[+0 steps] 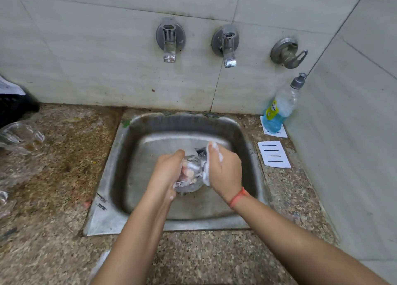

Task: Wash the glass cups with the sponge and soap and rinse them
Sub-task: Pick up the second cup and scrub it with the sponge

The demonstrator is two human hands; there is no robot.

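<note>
My two forearms reach out from the bottom edge, over the speckled stone desk (193, 252), to the middle of a steel sink (103, 209) set into it. A red thread (238, 197) circles the right wrist.

Over the basin, between the hands, is a glass cup (190, 177), held clear of the sink floor. My left hand (166, 171) is curled round it, and its fingertips show through the clear wall. My right hand (225, 173) is closed on a foamy sponge (203, 153) and presses it against the cup's right side. Suds coat the thumb.

The cup looks tipped over, not upright. Its long axis seems to run from near-left to far-right, with a rounded end facing me. Glare and foam stop me telling which end is the mouth.

I judge this to be the soaping step, with the rinse not yet begun. Next, I think, the cup needs turning in the left hand so the sponge reaches every side. A firm grip matters, since wet soapy glass will be slippery.

Further off, more glass cups (21, 137) lie on the desk to the left. A white lined card (274, 154) sits to the right of the sink. A soap bottle (279, 110) of blue liquid stands in the far right corner. On the tiled wall are two taps (169, 42) and a valve (287, 53). I see no water running.
</note>
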